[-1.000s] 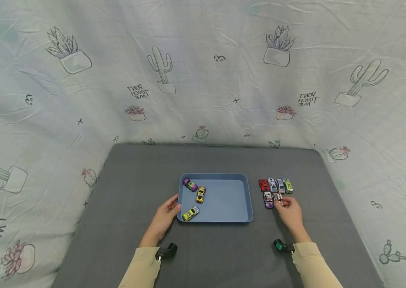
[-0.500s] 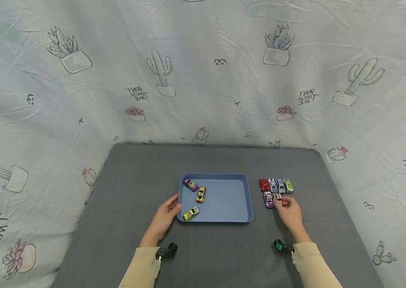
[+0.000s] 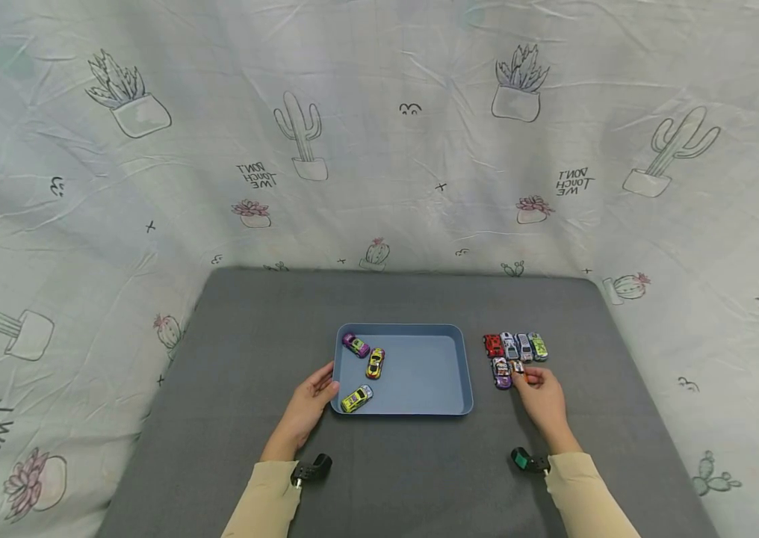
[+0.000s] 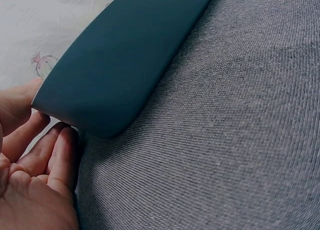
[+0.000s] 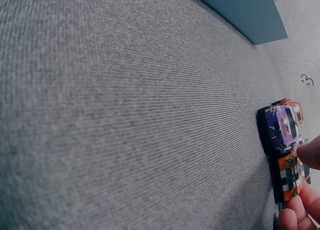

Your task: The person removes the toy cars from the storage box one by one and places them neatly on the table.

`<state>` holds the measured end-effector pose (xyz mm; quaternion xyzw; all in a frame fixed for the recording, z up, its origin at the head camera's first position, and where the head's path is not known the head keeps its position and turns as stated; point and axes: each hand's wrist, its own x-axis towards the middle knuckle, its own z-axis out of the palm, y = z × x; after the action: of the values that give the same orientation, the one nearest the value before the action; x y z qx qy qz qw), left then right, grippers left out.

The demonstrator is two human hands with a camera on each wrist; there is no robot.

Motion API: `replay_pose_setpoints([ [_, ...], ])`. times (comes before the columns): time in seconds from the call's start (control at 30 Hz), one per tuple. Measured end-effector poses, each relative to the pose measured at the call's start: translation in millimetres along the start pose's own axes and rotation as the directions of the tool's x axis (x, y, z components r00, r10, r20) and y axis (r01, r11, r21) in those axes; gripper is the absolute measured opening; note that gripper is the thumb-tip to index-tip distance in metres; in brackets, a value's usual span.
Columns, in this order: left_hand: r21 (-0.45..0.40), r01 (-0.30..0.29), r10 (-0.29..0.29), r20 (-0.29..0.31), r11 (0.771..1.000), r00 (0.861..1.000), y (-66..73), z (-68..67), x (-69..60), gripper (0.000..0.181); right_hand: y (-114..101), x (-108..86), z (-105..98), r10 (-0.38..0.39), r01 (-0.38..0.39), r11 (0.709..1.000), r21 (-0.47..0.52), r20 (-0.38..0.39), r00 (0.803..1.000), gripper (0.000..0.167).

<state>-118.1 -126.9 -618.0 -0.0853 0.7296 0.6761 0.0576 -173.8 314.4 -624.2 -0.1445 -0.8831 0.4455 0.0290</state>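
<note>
My left hand (image 3: 308,403) holds the left side of a blue tray (image 3: 420,407). In the left wrist view, the thumb lies at the tray's rim (image 4: 95,75) and curled fingers (image 4: 62,152) sit against its outside. Three toy cars lie in the tray: a purple one (image 3: 355,344), a yellow-and-red one (image 3: 376,364) and a yellow-green one (image 3: 356,399). To the right of the tray, my right hand (image 3: 544,396) pinches an orange-and-white toy car (image 5: 290,177) between thumb and fingers. That car is low at the cloth, beside a purple-and-white toy car (image 3: 502,373), and partly hidden by the fingers.
Behind the pinched car stands a row of toy cars: a red one (image 3: 494,346), two white-and-blue ones and a lime-green one (image 3: 538,347). Grey cloth (image 3: 420,471) covers the table. A cactus-print curtain (image 3: 379,149) hangs at the back and sides.
The orange-and-white car has shifted slightly in my right fingers, showing more orange at its right side. My left hand and the tray have stayed in place.
</note>
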Motion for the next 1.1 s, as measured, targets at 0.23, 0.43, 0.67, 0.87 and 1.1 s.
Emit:
replay_pose_setpoints([
  [0.23, 0.000, 0.001, -0.001, -0.012, 1.000, 1.000, -3.0, 4.3, -5.2, 0.051, 4.3, 1.2, -1.3, -0.003, 0.003, 1.000, 0.026, -0.001, 1.000, 0.039],
  [0.43, -0.006, 0.002, -0.002, -0.024, 1.000, 1.000, -4.8, 11.1, -13.3, 0.051, 1.9, 2.8, -4.9, -0.055, 0.059, 0.997, 0.045, -0.073, 0.996, 0.044],
  [0.67, -0.015, 0.004, -0.004, -0.031, 1.000, 1.000, -5.9, 17.1, -20.2, 0.052, -20.3, 0.9, -1.3, -0.115, 0.126, 0.990, 0.071, -0.144, 0.983, 0.041],
  [0.87, -0.008, 0.003, -0.003, -0.037, 1.000, 0.999, -6.8, 16.9, -20.1, 0.052, -45.4, -5.6, 11.3, -0.178, 0.188, 0.974, 0.125, -0.093, 0.980, 0.044],
  [1.1, -0.036, 0.017, -0.018, -0.032, 0.999, 0.999, -6.0, 16.6, -20.4, 0.051, -73.2, -17.9, 32.6, -0.257, 0.248, 0.956, 0.157, 0.039, 0.966, 0.048],
])
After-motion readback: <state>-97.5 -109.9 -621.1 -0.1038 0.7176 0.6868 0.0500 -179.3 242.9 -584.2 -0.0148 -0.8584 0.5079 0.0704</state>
